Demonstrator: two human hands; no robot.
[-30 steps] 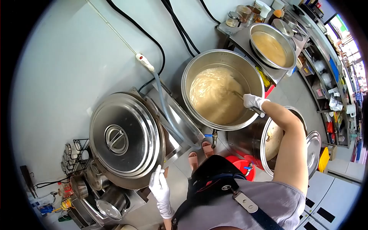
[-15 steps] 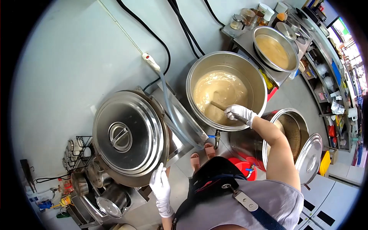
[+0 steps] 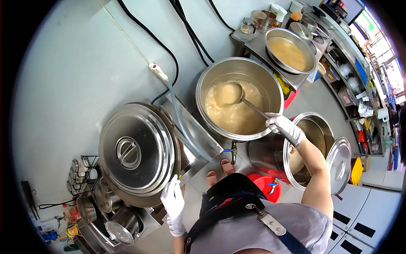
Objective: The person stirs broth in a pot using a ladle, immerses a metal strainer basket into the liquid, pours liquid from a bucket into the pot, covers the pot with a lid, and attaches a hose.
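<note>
My right hand [image 3: 285,127], in a white glove, is closed around the handle of a metal ladle [image 3: 257,109]. The ladle's round bowl is at the surface of the pale tan liquid [image 3: 241,118], which stands in a tall steel pot [image 3: 277,95]. My left hand [image 3: 172,197], gloved too, is by the rim of a wide steel vessel at the left, its fingers stretched out and holding nothing. A large domed steel lid [image 3: 135,169] with a recessed handle covers that vessel. Whether the fingertips touch the rim is hard to see.
A wide bowl of similar liquid [image 3: 313,63] stands on the back-right counter. Right of me are an uncovered steel pot [image 3: 270,158] with a perforated insert and a leaning lid [image 3: 339,165]. A grey hose [image 3: 179,114] hangs by the wall. A red basin [image 3: 272,195] and taps are low down.
My right hand has drawn right, and the ladle's bowl, submerged before, now shows at the surface farther back. My left hand stays by the rim. The whole view has shifted slightly.
</note>
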